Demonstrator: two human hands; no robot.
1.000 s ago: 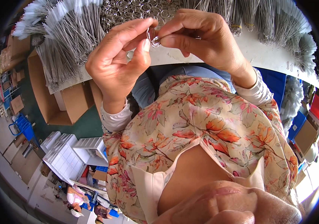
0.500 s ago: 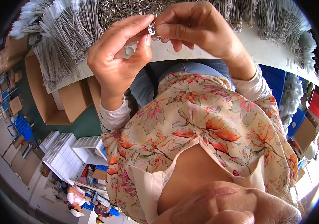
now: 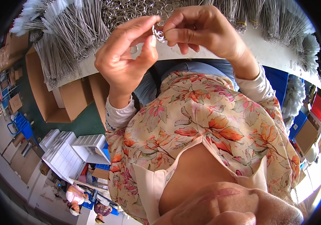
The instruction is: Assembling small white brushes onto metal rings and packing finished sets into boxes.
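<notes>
Above the near edge of a white table (image 3: 190, 52), both my hands are raised and meet at a few small shiny metal rings (image 3: 159, 36). My left hand (image 3: 121, 56) has its thumb and forefinger closed on one ring, which stands upright between the tips. My right hand (image 3: 207, 33) pinches the other side of the rings between thumb and forefinger, its remaining fingers curled below. The rings seem linked, but exactly how is too small to tell. Just beyond my hands, a heap of loose metal rings (image 3: 130, 11) covers the table.
Bundles of thin wire-handled brushes with pale tips (image 3: 66, 37) lie at the table's left, more wire bundles (image 3: 277, 22) at its right. An open cardboard box (image 3: 63, 103) stands below on the green floor. White plastic crates (image 3: 64, 153) and two people (image 3: 76, 197) are farther off.
Both hands have shifted slightly right. The fingertips have drawn a little apart, so more of the rings shows between them.
</notes>
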